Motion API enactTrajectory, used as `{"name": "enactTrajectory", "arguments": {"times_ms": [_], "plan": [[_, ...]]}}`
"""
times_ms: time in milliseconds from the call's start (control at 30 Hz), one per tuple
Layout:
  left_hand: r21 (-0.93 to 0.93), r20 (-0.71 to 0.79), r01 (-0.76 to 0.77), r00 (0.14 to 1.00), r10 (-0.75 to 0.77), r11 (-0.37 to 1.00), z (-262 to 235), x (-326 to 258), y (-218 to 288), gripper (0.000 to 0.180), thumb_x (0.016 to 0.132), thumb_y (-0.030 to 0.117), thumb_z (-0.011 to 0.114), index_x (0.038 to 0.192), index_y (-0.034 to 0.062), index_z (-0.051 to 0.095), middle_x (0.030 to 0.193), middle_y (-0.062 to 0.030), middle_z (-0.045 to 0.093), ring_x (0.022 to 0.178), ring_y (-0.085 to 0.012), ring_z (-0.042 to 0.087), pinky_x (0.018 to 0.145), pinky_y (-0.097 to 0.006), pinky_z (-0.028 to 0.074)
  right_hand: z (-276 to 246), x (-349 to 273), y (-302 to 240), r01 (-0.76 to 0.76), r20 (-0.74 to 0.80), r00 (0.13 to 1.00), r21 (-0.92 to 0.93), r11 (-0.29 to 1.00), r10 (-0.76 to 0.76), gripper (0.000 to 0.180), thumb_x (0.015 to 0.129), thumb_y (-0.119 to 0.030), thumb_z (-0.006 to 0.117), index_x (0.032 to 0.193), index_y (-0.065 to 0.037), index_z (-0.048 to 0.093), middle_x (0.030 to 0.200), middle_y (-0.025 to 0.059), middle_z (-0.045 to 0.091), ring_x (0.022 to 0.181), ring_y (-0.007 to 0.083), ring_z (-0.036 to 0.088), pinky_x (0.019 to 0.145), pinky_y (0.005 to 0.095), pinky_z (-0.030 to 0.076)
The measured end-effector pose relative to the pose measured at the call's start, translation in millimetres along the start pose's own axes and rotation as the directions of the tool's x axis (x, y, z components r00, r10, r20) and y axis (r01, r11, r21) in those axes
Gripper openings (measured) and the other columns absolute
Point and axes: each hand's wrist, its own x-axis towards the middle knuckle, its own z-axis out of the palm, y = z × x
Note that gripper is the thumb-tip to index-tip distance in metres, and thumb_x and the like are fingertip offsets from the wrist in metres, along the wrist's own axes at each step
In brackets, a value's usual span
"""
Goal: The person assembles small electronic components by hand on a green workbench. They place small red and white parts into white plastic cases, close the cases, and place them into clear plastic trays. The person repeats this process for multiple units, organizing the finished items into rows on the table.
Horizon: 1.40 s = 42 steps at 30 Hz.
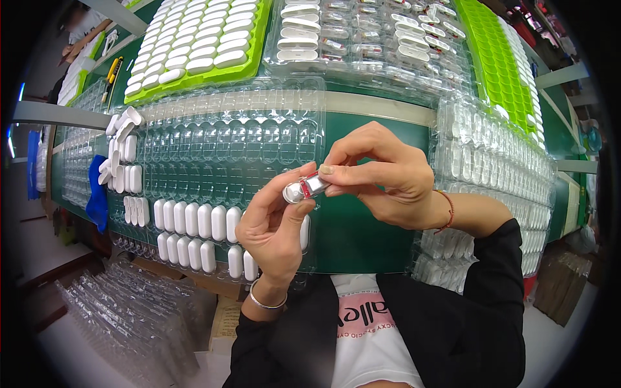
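Over the middle of the table, my left hand [272,229] pinches a small white plastic casing [292,193] with a rounded end. A silver part with a red circuit board [313,185] sits against the casing, touching it. Thumb and forefinger of my right hand [391,181] are closed on the far end of this silver-and-red part. Whether it lies fully inside the casing I cannot tell, as my fingers cover some of it. Below and left of my left hand, white oval cases [205,222] stand in rows in a clear plastic tray [213,139].
Loose white shells [118,152] lie at the tray's left, beside a blue cloth-like item [97,197]. Green trays [262,39] of white cases and a clear tray of parts [365,48] stand at the back. Clear trays are stacked [485,168] at right. A yellow cutter [114,70] lies far left.
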Motion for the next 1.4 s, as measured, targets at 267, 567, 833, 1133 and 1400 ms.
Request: {"name": "enactTrajectory", "arguments": {"times_ms": [267, 567, 833, 1133, 1400], "plan": [[-0.044, -0.018, 0.018, 1.0, -0.019, 0.999, -0.4, -2.4, -4.0, 0.034, 0.086, -0.007, 0.066, 0.119, -0.0083, 0.058, 0.117, -0.0222, 0.065, 0.105, -0.0216, 0.065, 0.092, -0.032, 0.053, 7.9, -5.3, 1.0, -0.014, -0.042, 0.999, -0.098, 0.995, 0.01, 0.034, 0.072, 0.005, 0.075, 0.103, -0.011, 0.071, 0.101, 0.006, 0.067, 0.083, 0.0202, 0.063, 0.065, 0.0277, 0.054], [-0.067, 0.074, 0.267, 0.962, -0.262, 0.961, 3.3, 4.2, 7.0, 0.037, 0.091, -0.007, 0.06, 0.127, -0.0104, 0.05, 0.124, -0.0249, 0.06, 0.11, -0.0213, 0.063, 0.093, -0.03, 0.053, -3.2, -6.3, 12.5, 0.477, 0.169, 0.877, -0.414, 0.775, -0.45, 0.033, 0.066, -0.004, 0.066, 0.097, 0.006, 0.065, 0.098, 0.0163, 0.065, 0.082, 0.028, 0.066, 0.066, 0.0322, 0.056], [0.037, 0.023, 0.313, 0.949, -0.314, 0.949, 1.6, 2.3, 1.0, 0.039, 0.089, -0.008, 0.062, 0.126, -0.0085, 0.051, 0.124, -0.0217, 0.062, 0.107, -0.02, 0.064, 0.091, -0.028, 0.053, 2.6, -4.2, 9.5, 0.327, 0.194, 0.945, -0.507, 0.797, -0.264, 0.029, 0.07, -0.011, 0.063, 0.096, 0.002, 0.061, 0.094, 0.0113, 0.058, 0.089, 0.0262, 0.061, 0.07, 0.0334, 0.053], [0.19, 0.09, 0.26, 0.956, -0.281, 0.947, 1.2, 10.0, 8.5, 0.036, 0.096, -0.001, 0.052, 0.132, -0.0055, 0.047, 0.126, -0.0205, 0.06, 0.117, -0.0252, 0.059, 0.097, -0.036, 0.05, -220.1, 32.1, 128.9, -0.409, -0.476, 0.876, -0.657, 0.633, 0.072, 0.017, 0.085, -0.011, 0.066, 0.099, -0.003, 0.069, 0.088, 0.0131, 0.069, 0.075, 0.0289, 0.067, 0.07, 0.0352, 0.052], [0.221, 0.038, 0.276, 0.956, -0.291, 0.935, 1.8, 14.9, 4.8, 0.026, 0.096, -0.001, 0.051, 0.122, -0.0053, 0.055, 0.112, -0.018, 0.066, 0.102, -0.0211, 0.066, 0.085, -0.031, 0.055, -300.3, 40.5, 196.5, -0.507, -0.469, 0.86, -0.831, 0.228, 0.202, 0.022, 0.08, -0.022, 0.064, 0.092, -0.006, 0.074, 0.09, 0.0193, 0.07, 0.085, 0.0377, 0.066, 0.078, 0.0464, 0.052]]}}
